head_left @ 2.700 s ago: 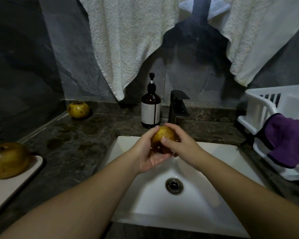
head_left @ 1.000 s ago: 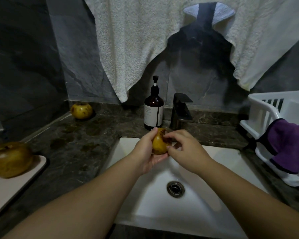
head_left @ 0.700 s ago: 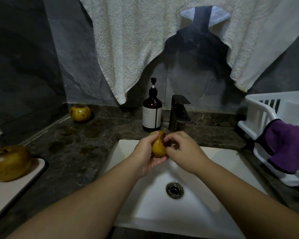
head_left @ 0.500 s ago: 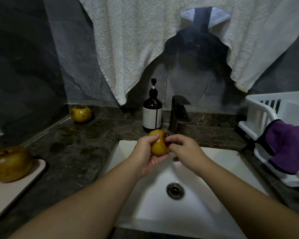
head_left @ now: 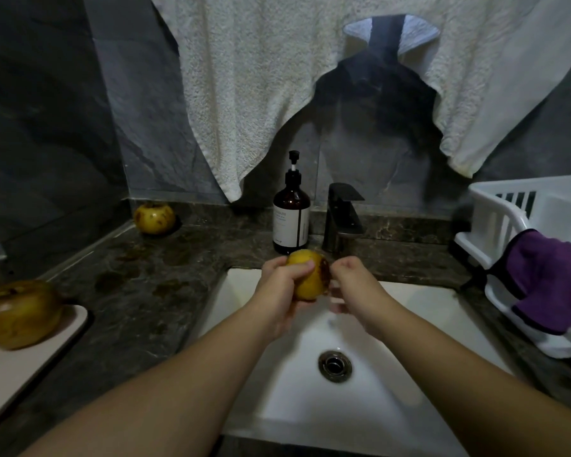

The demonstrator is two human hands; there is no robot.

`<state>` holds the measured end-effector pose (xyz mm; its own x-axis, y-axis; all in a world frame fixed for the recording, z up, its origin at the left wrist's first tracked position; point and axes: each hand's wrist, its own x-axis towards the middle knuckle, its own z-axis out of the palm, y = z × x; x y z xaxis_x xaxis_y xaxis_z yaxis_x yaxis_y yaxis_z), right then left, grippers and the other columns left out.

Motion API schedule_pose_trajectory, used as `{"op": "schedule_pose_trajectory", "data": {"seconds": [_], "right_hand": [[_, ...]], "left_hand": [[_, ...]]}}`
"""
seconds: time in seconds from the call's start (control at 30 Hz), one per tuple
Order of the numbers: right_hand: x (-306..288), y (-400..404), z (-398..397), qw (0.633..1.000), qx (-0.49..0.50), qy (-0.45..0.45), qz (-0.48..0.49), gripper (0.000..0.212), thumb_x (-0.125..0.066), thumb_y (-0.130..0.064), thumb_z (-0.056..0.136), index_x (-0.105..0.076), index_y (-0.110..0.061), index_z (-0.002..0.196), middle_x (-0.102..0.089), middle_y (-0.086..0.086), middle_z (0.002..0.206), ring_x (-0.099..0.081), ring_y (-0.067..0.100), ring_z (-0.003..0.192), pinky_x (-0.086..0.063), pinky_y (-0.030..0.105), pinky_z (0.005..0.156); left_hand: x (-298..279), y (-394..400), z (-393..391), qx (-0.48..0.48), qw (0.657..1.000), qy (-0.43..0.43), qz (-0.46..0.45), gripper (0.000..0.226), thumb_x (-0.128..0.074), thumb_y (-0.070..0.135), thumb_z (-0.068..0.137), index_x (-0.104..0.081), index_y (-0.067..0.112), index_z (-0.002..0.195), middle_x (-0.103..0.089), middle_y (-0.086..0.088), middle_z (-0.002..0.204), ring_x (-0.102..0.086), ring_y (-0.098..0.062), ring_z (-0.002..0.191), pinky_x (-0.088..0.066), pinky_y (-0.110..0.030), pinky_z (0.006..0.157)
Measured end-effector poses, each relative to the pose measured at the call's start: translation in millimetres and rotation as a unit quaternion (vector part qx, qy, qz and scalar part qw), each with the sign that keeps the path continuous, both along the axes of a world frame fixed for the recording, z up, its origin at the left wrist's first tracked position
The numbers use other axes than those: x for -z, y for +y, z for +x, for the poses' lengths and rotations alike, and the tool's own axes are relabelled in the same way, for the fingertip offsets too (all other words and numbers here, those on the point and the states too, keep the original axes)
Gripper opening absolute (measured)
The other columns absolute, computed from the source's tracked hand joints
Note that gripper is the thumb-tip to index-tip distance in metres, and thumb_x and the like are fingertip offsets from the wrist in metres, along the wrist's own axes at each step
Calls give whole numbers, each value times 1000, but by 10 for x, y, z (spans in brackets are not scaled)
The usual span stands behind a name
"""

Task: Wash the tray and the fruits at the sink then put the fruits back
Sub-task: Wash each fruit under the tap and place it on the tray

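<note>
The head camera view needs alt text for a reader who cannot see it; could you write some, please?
A left hand grips a yellow fruit over a white sink, the right hand curled beside it. A soap bottle and faucet stand behind; another fruit sits on a tray at left.

Open room lay in the white sink (head_left: pixel 393 407) basin around the drain (head_left: pixel 335 364), and on the dark tabletop (head_left: pixel 152 278) between the sink's left rim and the tray (head_left: pixel 30 361). Behind the basin, the soap bottle (head_left: pixel 291 214) and faucet (head_left: pixel 342 216) stood close together, with a hanging towel (head_left: pixel 261 94) overhead. The white basket (head_left: pixel 495 225) draped with a purple cloth (head_left: pixel 554 278) closed the right side, and a fruit (head_left: pixel 154 218) occupied the back-left corner.
</note>
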<state>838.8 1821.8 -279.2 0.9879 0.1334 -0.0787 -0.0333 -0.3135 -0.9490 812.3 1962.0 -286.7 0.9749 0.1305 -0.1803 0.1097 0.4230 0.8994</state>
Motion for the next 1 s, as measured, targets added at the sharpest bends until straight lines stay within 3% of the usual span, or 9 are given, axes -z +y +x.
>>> {"op": "schedule_pose_trajectory", "data": {"seconds": [0.17,0.27,0.37,0.47,0.53,0.63,0.77,0.93,1.0], "right_hand": [[2,-21,-48,957,-87,218,169,61,-53,-77,88,-69,-28,120,-75,12,110,-77,28,83,-60,34,61],[26,-32,-30,982,-51,103,151,52,-59,-66,91,-53,-34,133,-68,13,115,-70,27,81,-54,30,56],[68,27,-4,998,-42,-42,36,45,-48,-74,89,-44,-51,128,-59,0,119,-66,23,94,-48,29,56],[70,114,-43,998,-20,35,50,46,-34,-77,95,-48,-43,123,-69,12,107,-70,24,71,-44,25,46],[79,67,-48,999,-29,-36,-1,44,-39,-71,97,-48,-41,128,-65,8,116,-69,20,82,-48,25,47],[94,-76,-3,967,-66,-215,-123,38,-46,-66,96,-45,-54,132,-50,-10,127,-56,7,105,-53,29,77],[71,6,-18,999,-17,31,23,55,-30,-73,98,-53,-32,127,-70,10,100,-67,19,72,-47,24,49],[128,-46,-19,962,25,-238,-131,44,-34,-61,103,-47,-36,137,-52,-4,127,-58,16,107,-53,40,87],[75,-46,7,994,17,-109,-28,47,-32,-63,103,-49,-34,135,-57,4,126,-60,24,111,-54,42,88]], "left_hand": [[15,-69,-20,57,976,-85,194,65,-80,5,85,-54,35,136,-58,0,132,-61,-24,122,-53,-47,108],[-51,-94,-26,59,993,-25,100,25,-57,38,104,-63,35,128,-63,-6,131,-64,-29,118,-51,-53,109],[-48,-102,-3,65,973,16,220,55,-32,76,99,-55,36,130,-68,-5,120,-70,-27,105,-58,-51,96],[34,-113,28,50,942,-11,333,63,-29,81,96,-52,30,124,-69,-8,111,-75,-28,93,-64,-51,84],[46,-95,51,73,962,22,263,66,-34,81,95,-59,27,123,-73,-11,105,-78,-27,81,-66,-46,69],[-2,-35,20,166,976,102,102,78,-43,85,90,-69,18,120,-75,-10,82,-72,-18,60,-56,-26,50],[78,-134,102,50,963,-25,265,57,-46,71,98,-54,27,134,-72,-5,104,-74,-20,81,-63,-37,65],[-30,-161,33,136,981,96,102,77,-48,88,84,-69,24,122,-76,-11,107,-74,-22,91,-59,-31,65],[9,-158,75,132,980,75,131,72,-53,85,85,-64,26,125,-77,-13,103,-75,-23,82,-59,-31,65]]}}
